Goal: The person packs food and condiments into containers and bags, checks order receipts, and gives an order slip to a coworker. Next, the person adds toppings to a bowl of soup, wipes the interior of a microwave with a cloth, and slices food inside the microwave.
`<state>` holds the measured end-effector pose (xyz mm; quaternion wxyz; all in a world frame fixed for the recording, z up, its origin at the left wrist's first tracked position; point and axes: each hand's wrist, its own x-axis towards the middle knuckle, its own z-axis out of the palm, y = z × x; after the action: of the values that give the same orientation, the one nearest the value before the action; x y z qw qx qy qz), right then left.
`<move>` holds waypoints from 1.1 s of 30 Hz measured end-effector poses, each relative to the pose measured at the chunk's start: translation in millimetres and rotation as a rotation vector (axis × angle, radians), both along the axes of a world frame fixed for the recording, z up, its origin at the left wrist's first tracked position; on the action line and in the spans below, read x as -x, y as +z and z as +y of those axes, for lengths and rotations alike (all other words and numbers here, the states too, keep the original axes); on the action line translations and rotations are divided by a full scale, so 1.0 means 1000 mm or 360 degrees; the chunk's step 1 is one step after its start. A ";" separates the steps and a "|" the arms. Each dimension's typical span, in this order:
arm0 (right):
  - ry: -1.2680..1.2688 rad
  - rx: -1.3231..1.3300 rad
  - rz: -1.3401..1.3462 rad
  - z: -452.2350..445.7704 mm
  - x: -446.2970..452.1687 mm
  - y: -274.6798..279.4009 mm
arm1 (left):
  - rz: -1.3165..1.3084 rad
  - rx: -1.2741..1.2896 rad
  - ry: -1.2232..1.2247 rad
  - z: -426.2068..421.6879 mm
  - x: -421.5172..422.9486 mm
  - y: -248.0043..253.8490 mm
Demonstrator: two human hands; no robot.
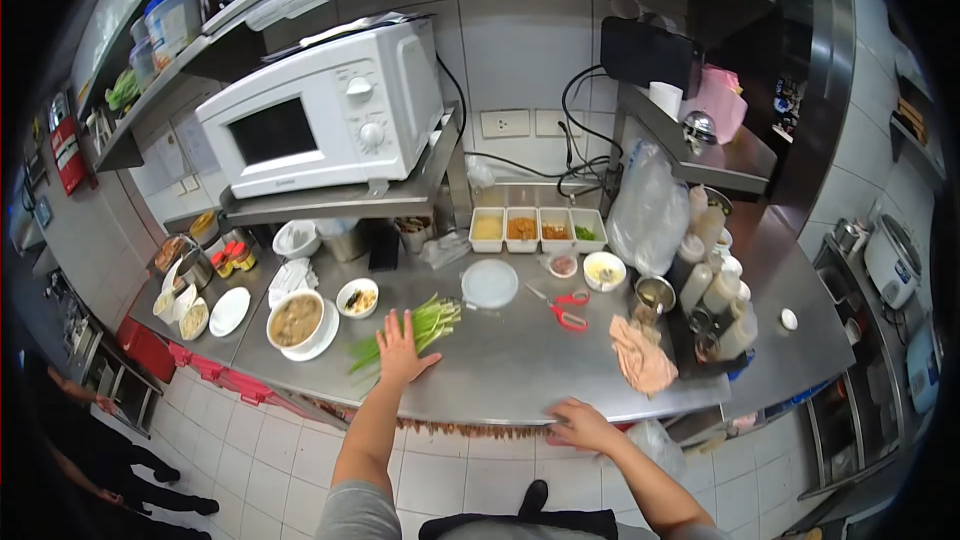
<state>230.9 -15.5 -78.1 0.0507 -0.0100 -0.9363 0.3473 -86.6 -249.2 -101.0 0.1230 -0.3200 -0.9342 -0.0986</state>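
Note:
My left hand point(399, 353) rests with spread fingers on a bunch of green stalks with leafy tops, which look like spring onions point(435, 322). The stalks lie on the steel counter and stick out on both sides of the hand. At the counter's front edge is my right hand point(582, 427), its fingers loosely apart and nothing visible in them. Left of the stalks stand a bowl of soup point(297, 320) on a white plate and a small bowl with bits of food point(357, 298). Red-handled scissors point(570, 308) lie open to the right, near a round translucent lid point(489, 284).
Four white containers of seasonings point(522, 228) line the back. A peach cloth point(641, 353), a metal cup point(653, 297) and a rack of squeeze bottles point(721, 292) stand at right. A microwave point(330, 110) sits on a raised shelf. Another person point(110, 450) is at far left.

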 end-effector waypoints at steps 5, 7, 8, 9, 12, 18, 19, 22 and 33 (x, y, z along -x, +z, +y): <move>-0.0153 -0.0412 0.0450 0.013 0.188 -0.004 | -0.0057 0.0083 -0.0056 0.007 0.050 -0.015; -0.0216 -0.0574 0.0453 0.024 0.236 -0.017 | 0.0047 0.0099 -0.0172 0.011 0.058 -0.019; -0.0203 -0.0610 0.0408 0.030 0.256 -0.026 | 0.0003 0.0137 -0.0219 0.013 0.061 -0.020; -0.0191 -0.0648 0.0365 0.035 0.273 -0.033 | -0.0039 0.0172 -0.0267 0.015 0.066 -0.021; -0.0131 -0.0730 0.0320 0.056 0.294 -0.051 | -0.0094 0.0186 -0.0443 0.026 0.079 -0.011; -0.0271 -0.0843 0.0311 0.091 0.283 -0.047 | -0.0075 0.0326 -0.0847 0.075 0.128 0.001; -0.0275 -0.0813 0.0330 0.089 0.282 -0.044 | -0.0022 0.0341 -0.0913 0.085 0.138 0.001; -0.0163 -0.0737 0.0549 0.062 0.267 -0.024 | 0.0066 0.0378 -0.0977 0.110 0.167 -0.004; -0.0228 -0.0574 0.0960 0.097 0.267 0.064 | 0.0012 0.0155 -0.0870 0.125 0.177 0.012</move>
<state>-36.4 81.0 -13.9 0.3500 0.0364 -0.9224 0.1595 -263.9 -124.3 -89.2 0.0797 -0.5662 -0.8163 -0.0818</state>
